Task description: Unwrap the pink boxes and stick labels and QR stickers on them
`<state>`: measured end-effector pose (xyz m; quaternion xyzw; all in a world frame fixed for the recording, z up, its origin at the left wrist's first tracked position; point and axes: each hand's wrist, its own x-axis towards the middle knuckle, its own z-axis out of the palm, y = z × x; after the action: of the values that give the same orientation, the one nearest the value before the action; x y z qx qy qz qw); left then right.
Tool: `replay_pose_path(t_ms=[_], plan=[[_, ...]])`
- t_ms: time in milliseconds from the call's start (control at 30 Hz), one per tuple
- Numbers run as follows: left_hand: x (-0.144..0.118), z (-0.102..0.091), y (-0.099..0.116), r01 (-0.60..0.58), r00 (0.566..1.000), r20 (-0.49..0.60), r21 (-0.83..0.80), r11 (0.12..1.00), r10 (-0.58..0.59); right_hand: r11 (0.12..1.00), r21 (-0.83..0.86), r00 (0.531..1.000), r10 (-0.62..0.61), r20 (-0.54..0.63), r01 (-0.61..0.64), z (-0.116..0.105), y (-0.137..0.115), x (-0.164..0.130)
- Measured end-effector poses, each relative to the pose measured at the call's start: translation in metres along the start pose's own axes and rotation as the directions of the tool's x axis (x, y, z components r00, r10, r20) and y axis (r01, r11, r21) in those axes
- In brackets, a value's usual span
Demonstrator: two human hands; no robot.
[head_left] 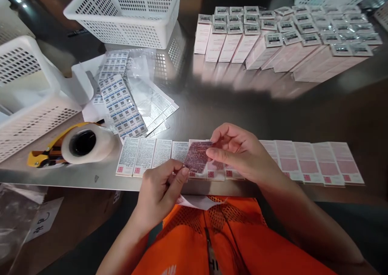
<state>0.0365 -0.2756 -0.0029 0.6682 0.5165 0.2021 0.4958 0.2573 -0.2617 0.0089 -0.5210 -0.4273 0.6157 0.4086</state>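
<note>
Around: white mesh baskets (127,14) and upright boxes (273,40) lie beyond the box row (303,161); tape roll (86,143) sits left of it.
Label: clear, printed film (197,157) (reddish over the pink boxes), held just above the row's middle.
Hands: left (160,190) and right (239,151) each pinch a label edge.
Desk: glossy metal (242,105).

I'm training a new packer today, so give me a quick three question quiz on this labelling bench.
1. True or false: both hands hold one clear label over the row of flat boxes.
2. What lies left of that row? A) tape dispenser B) scissors C) mug
3. Fill in: the upright boxes stand at the ____ of the table.

Key: 1 true; 2 A, the tape dispenser; 3 back.
</note>
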Motion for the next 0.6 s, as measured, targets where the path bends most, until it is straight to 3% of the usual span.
replay_pose_path(t_ms=[133,233,433,600], plan=[[0.0,0.007,0.004,0.132,0.991,0.04,-0.013,0.991,-0.131,0.938,-0.325,0.97,-0.178,-0.166,0.116,0.002,0.007,-0.001],[0.004,0.015,0.007,0.164,0.984,0.045,0.153,0.974,-0.173,0.865,-0.492,0.956,-0.22,-0.192,0.1,0.001,0.018,0.002],[0.018,0.023,0.009,0.154,0.971,0.068,0.563,0.812,-0.231,0.836,-0.548,0.957,-0.139,-0.254,-0.024,-0.001,0.034,0.013],[0.027,0.025,0.008,0.168,0.945,0.097,0.678,0.716,-0.314,0.803,-0.592,0.956,-0.113,-0.271,-0.073,-0.001,0.036,0.02]])
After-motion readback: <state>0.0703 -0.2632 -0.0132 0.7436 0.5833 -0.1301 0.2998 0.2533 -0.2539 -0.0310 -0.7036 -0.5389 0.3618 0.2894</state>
